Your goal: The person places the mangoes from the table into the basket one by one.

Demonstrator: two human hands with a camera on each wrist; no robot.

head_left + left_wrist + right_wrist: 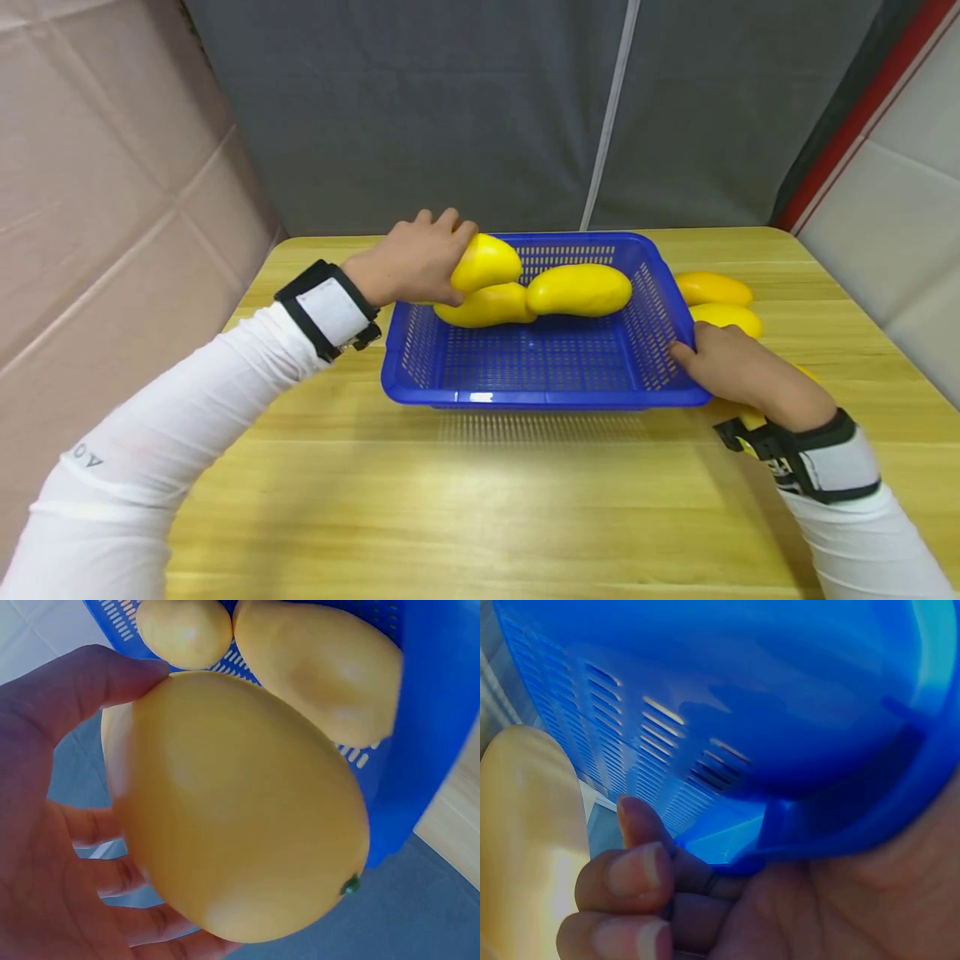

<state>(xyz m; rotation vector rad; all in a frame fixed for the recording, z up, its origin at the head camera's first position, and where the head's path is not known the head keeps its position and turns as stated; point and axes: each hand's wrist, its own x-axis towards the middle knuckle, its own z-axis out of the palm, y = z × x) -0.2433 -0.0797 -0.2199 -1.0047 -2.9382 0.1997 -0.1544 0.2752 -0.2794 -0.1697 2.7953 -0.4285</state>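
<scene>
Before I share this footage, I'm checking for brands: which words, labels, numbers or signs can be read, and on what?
Nothing reads clearly.
Left sleeve: a few dark letters, too small and angled to read reliably.
Blue basket, yellow fruit, wrist straps: no readable text.

Grey backdrop (450, 125), probably fabric | pinkish left wall (97, 167) | white right wall (918, 217), red edging (853, 125) | glossy wood-grain table (487, 517)

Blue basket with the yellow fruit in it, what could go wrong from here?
The left hand could lose the smooth held fruit, which might knock the two fruits in the basket. The right hand grips the basket near one corner, so a tug there might twist or tip it. Beside that hand, the loose fruits on the table might roll if the basket is pushed against them.
</scene>
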